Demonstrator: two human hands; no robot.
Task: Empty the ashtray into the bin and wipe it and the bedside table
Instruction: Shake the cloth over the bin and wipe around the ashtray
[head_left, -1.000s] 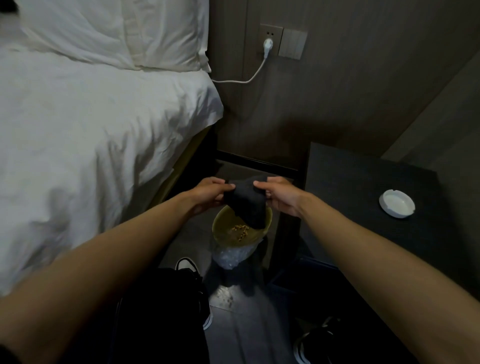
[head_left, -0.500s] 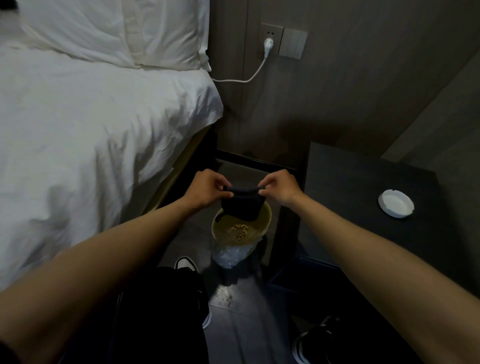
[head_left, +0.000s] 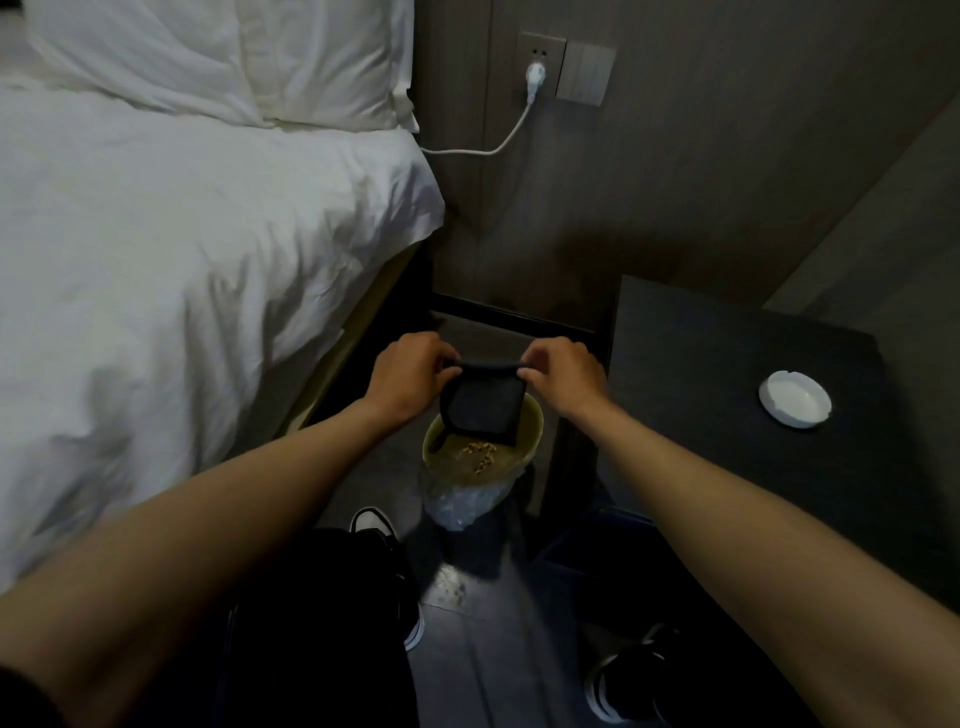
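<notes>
You are pinching the dark cloth (head_left: 483, 402) in both hands, left hand (head_left: 410, 376) and right hand (head_left: 563, 376), now pulled taut above the bin (head_left: 532, 415); ashtray (head_left: 795, 398) sitting emptied on the counter (head_left: 701, 364).

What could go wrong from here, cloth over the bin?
1. Both hands, left hand and right hand, only pinch the dark cloth by its top edge above the open bin; a slip might drop it onto the debris inside.
2. The white ashtray sits near the bedside table edge; wiping could knock it off.
</notes>
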